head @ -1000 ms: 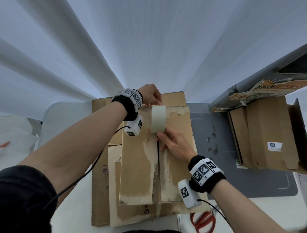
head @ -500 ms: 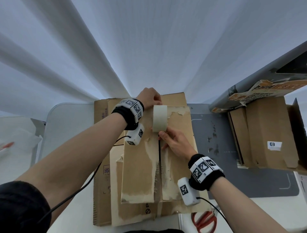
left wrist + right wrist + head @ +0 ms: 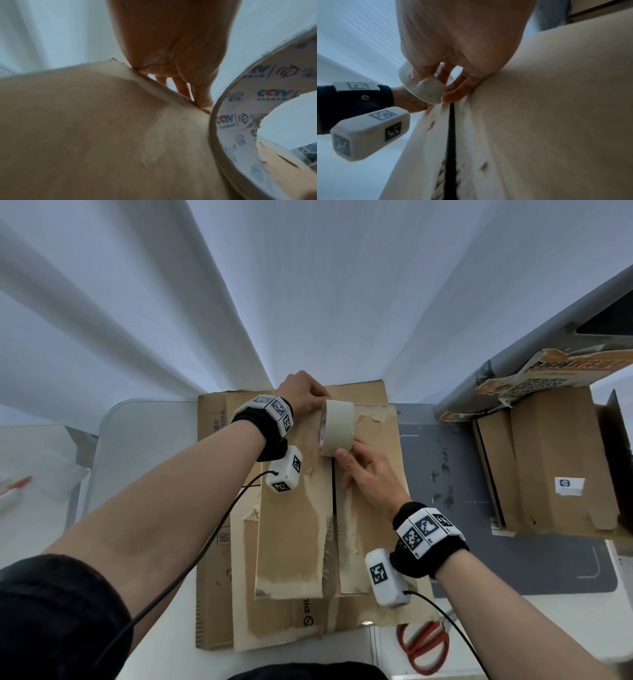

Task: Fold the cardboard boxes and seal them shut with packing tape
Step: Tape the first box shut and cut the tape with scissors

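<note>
Two flaps of the working box (image 3: pixel 308 508) are folded shut and meet along a dark centre seam (image 3: pixel 333 501), still bare of tape over all the length that shows. The box sits on a stack of flattened cardboard (image 3: pixel 212 542) near the tabletop's (image 3: pixel 144 433) far edge, roughly mid-width.

Left hand (image 3: pixel 303 395) is at the far end of the seam, grip curled over the box's far edge. In the left wrist view the fingertips (image 3: pixel 204 100) press down at that edge right beside the roll, probably pinning the tape's free end, but the end itself is hidden.

Tape roll (image 3: pixel 337 428) stands on edge on the box top, over the far end of the seam. Right hand (image 3: pixel 368 477) holds it, grip pinching the roll: thumb on the outer face, fingers hooked into the core, clear in the right wrist view (image 3: pixel 421 88).

Progress, judged: flaps folded, taping only just starting. Left to do: draw the roll toward the near edge along the seam, press the strip down, cut it. Red scissors (image 3: pixel 424 648) lie at the near edge, right of the stack, untouched.

Farther right, more brown boxes (image 3: pixel 548 460) stand toward the right edge on a grey mat (image 3: pixel 445 474). Whether they are sealed can't be told.
</note>
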